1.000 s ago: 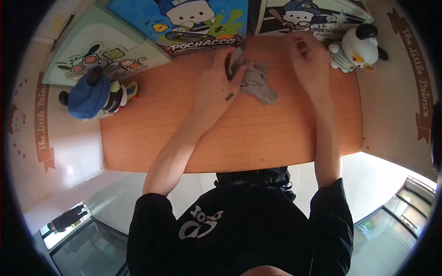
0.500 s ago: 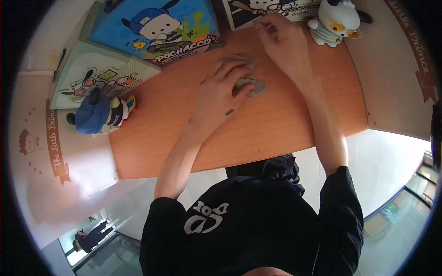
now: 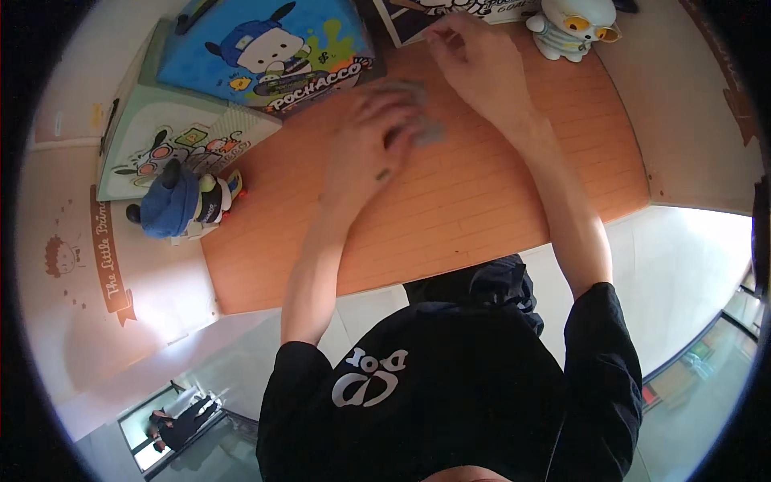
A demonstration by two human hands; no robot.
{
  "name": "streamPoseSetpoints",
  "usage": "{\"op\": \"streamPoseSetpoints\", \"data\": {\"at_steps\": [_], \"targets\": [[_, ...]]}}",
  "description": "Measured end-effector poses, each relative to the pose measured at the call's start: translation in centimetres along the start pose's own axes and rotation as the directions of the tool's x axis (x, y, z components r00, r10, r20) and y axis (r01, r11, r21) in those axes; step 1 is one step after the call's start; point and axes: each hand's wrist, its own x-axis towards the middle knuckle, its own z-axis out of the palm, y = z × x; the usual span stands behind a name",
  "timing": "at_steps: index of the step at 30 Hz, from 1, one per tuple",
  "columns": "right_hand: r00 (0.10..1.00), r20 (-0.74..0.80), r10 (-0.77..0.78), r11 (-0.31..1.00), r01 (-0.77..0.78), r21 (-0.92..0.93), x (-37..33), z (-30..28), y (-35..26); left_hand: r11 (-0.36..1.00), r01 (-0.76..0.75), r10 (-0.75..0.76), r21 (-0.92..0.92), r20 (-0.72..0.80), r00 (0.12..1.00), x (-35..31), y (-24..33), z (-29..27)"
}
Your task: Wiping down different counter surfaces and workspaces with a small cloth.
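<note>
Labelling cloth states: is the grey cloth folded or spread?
Bunched, it seems, not spread flat: only small patches of the cloth show around the left hand. Folded or not, cannot tell: blurred and partly covered.

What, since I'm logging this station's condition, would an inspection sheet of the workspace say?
Surface: orange-brown wood-look tabletop with fine lines.
Things at hand: grey cloth, blurred, partly covered by the left hand.
Clutter: blue picture panel and pale green panel at back left; black-and-white panel behind the right hand; blue-capped figurine at left; white figurine at back right.
Hands: left, grip on the cloth unclear; right, loosely curled, nothing seen in it.
Cables: nothing seen.
Surroundings: pale side walls, light floor, people at lower left.
</note>
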Motion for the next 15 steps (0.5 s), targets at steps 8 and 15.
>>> {"op": "streamPoseSetpoints", "data": {"at_steps": [8,15], "targets": [[0.995,0.059,0.078,0.995,-0.073,-0.072,-0.5,-0.2,-0.3,0.991,-0.058,0.069,-0.118,0.089,0.994,-0.5,0.9,0.9],[0.981,0.164,0.102,0.986,-0.078,-0.150,1.0,0.1,-1.5,0.994,0.088,-0.085,0.059,-0.063,0.994,-0.2,-1.8,-0.1]]}}
